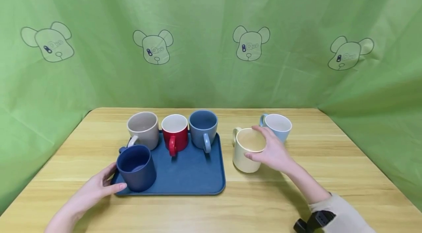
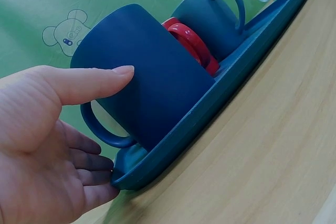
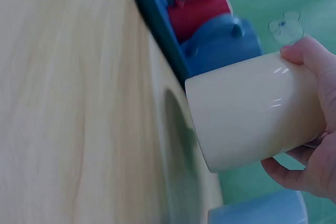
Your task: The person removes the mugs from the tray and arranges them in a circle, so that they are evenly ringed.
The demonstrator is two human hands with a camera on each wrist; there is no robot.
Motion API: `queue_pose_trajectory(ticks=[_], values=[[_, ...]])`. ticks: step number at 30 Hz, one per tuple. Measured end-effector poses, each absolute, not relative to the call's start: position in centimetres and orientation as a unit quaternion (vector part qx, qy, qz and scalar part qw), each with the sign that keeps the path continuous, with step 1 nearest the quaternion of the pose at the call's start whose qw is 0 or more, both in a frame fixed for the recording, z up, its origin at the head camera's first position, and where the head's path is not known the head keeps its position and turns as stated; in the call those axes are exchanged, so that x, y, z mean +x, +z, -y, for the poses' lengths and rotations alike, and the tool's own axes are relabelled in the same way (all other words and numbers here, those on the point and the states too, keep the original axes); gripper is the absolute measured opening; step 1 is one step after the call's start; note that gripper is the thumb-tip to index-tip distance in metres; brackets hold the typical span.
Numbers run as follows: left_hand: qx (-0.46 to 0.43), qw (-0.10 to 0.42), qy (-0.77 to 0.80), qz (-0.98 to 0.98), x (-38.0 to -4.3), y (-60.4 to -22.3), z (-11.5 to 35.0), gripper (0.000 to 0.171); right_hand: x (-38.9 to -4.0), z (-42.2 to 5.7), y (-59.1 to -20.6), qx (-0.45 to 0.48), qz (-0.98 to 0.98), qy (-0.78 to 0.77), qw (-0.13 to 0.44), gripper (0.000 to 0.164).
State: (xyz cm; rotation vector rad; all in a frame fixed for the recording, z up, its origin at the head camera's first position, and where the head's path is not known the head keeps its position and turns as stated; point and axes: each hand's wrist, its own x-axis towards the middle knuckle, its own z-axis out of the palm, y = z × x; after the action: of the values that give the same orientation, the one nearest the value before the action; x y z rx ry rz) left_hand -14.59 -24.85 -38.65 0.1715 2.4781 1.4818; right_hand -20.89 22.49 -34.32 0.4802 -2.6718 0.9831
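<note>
The right hand (image 1: 273, 152) holds a cream mug (image 1: 245, 158) by its upper part, with the thumb on the near side and the other fingers round the far side. This mug is upright, just beyond the right edge of a blue tray (image 1: 184, 180), and its handle is turned to the left edge of the table (image 1: 184, 214). If its base touches the table, I cannot tell.

The left hand (image 1: 95, 189) is at the near-left corner of the tray, where a dark blue mug (image 1: 140, 176) stands upright. Its fingers are wide apart from the thumb, which points along the front of this mug; some fingertips are at the tray rim. If the thumb touches the mug, I cannot tell.

Along the far edge of the tray stand, from left to right, a grey mug (image 1: 150, 137), a red mug (image 1: 179, 141) and a medium blue mug (image 1: 199, 136), with handles toward the near edge. A light blue mug (image 1: 283, 134) stands behind the right hand, toward the far-right corner of the table
</note>
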Motion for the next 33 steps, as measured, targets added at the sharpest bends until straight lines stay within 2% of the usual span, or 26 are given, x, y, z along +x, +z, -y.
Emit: queue_pose_trajectory(ticks=[19, 25, 33], values=[[0.061, 0.116, 0.515, -0.847, -14.7, -38.8, 24.8, 0.085, -23.2, -23.9, -35.9, 0.149, 0.925, 0.335, 0.103, 0.085], [0.056, 0.122, 0.511, -0.849, -14.8, -38.8, 24.8, 0.086, -22.8, -24.0, -35.5, 0.146, 0.927, 0.322, 0.124, 0.083], [0.053, 0.128, 0.510, -0.849, -14.7, -38.6, 24.8, 0.087, -22.0, -24.0, -35.1, 0.095, 0.931, 0.321, 0.143, 0.081]])
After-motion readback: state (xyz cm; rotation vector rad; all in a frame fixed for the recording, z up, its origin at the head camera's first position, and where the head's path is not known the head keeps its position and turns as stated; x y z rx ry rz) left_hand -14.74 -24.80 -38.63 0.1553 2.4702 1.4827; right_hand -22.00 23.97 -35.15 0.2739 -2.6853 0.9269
